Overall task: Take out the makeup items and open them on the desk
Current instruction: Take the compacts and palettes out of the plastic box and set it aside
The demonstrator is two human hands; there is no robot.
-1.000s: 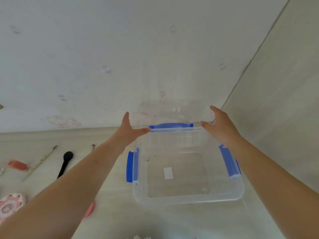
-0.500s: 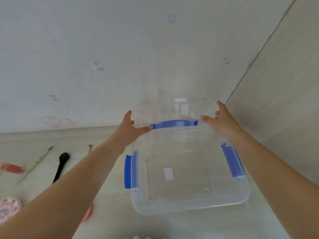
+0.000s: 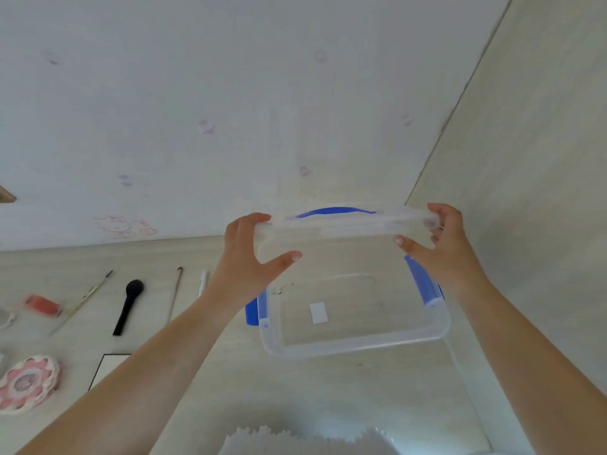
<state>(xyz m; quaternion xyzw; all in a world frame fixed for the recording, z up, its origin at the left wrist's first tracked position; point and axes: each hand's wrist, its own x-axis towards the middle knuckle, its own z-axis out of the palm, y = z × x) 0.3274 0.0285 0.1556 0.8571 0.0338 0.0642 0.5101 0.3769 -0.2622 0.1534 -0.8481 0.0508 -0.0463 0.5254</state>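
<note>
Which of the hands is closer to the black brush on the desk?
Left. The left hand grips the clear lid's left end, right of the black brush; the right hand holds the far end.

both arms outstretched, left hand point(image 3: 249, 257) and right hand point(image 3: 440, 244) raised (fingers curled).

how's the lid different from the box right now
The lid is held in the air by both hands, left hand and right hand, tilted nearly edge-on; the box rests flat on the desk, open. The lid shows one blue handle along its far edge; the box has blue latches on its two sides. The lid is thin and flat, the box deep. Both are clear plastic with blue parts.
</note>
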